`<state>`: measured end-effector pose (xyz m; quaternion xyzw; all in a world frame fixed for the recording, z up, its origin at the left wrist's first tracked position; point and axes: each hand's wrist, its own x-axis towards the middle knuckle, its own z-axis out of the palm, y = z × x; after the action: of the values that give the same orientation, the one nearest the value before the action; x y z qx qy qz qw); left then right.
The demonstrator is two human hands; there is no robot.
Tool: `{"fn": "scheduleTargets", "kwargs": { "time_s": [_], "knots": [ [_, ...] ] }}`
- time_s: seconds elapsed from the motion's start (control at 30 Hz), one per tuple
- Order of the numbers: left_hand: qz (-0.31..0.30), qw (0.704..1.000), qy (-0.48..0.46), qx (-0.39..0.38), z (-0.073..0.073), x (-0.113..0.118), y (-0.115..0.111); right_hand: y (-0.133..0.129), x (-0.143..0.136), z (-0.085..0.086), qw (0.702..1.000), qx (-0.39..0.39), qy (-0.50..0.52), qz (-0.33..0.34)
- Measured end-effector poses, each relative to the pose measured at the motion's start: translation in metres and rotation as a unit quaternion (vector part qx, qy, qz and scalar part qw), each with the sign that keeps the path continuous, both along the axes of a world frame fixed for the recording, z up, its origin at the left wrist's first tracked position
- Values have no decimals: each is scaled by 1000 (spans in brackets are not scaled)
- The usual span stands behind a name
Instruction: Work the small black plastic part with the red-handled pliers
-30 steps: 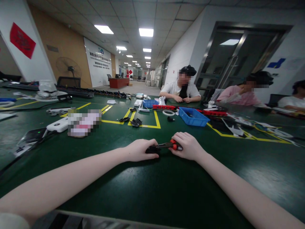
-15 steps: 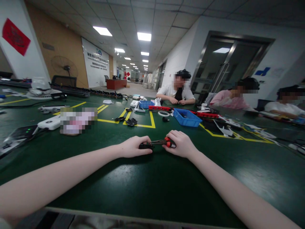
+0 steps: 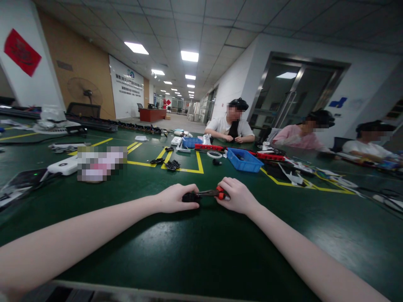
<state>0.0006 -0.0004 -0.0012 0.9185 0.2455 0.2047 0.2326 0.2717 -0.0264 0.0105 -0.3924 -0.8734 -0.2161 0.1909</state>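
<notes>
Lying on green bench by yellow tape outline, cluster of jagged black pieces; nearer, left hand pinching small black part; metal red-handled pliers pointing at black part; right hand closed around pliers; blue rectangular plastic bin farther back

Office with red desk, lettered sign

the view had swung toward three o'clock — the rightmost co-worker, cut by the edge a second ago, showed more fully. the pliers had dipped — from two o'clock on the black part to three.
</notes>
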Motion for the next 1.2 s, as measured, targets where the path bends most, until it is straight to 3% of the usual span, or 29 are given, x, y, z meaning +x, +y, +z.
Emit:
{"fn": "scheduleTargets", "kwargs": {
  "time_s": [0.27,0.4,0.5,0.77,1.2],
  "knots": [
    [-4,1000,-25,10,1,0,-3,-4,-3,2,1000,-3,-9,0],
    [27,998,-48,10,-1,0,-5,-5,-4,0,1000,-16,18,2],
    [54,998,-24,5,-1,0,-5,-5,-4,-2,999,-30,19,-3],
    [40,999,15,10,-2,3,-2,-6,-4,1,999,-43,-6,-8],
    [83,986,90,112,-2,7,-13,-4,-5,-3,1000,-14,-19,1]
  ]
}}
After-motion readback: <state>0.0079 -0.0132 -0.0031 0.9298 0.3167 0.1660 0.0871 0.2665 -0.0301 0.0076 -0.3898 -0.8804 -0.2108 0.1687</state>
